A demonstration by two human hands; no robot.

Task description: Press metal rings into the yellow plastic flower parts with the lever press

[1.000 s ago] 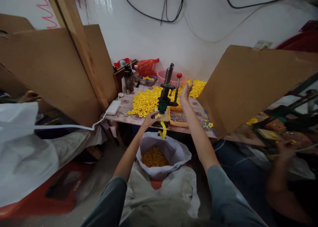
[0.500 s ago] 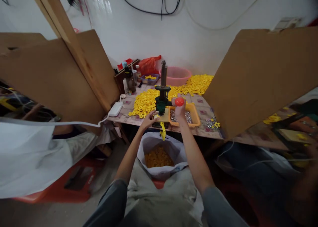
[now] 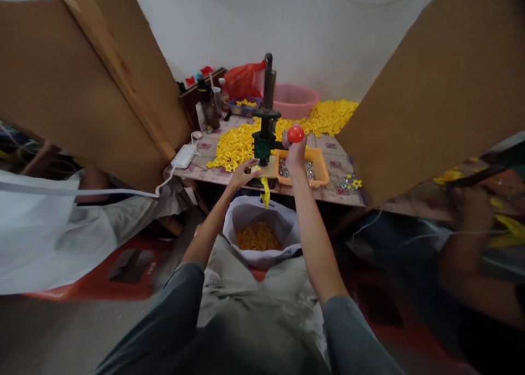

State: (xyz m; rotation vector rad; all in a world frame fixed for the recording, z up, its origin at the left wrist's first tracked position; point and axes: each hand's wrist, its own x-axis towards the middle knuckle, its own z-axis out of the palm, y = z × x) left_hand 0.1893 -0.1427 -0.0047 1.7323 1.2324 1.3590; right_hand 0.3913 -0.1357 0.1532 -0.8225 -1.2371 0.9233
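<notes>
A dark green hand press (image 3: 263, 140) stands at the table's front edge. My right hand (image 3: 295, 152) is wrapped round its lever, just below the red ball knob (image 3: 296, 134). At the left of the press base, my left hand (image 3: 244, 174) has its fingertips at the spot under the ram; what they hold is too small to make out. A yellow strip (image 3: 266, 193) hangs from the base's front. Behind and left of the press lies a heap of yellow flower-shaped pieces (image 3: 233, 145). An orange tray (image 3: 322, 170) of small metal parts sits right of the press.
Below the table edge, a white sack (image 3: 235, 216) holds yellow pieces. A pink basin (image 3: 296, 99), a red bag and bottles stand at the back. Cardboard panels (image 3: 394, 101) flank the table. Another person's arm (image 3: 471, 244) shows at the right.
The view has tilted down, so the table sits higher in the picture. My right hand still grips the lever and my left stays by the press base. At the right, another person's arm has come into view.
</notes>
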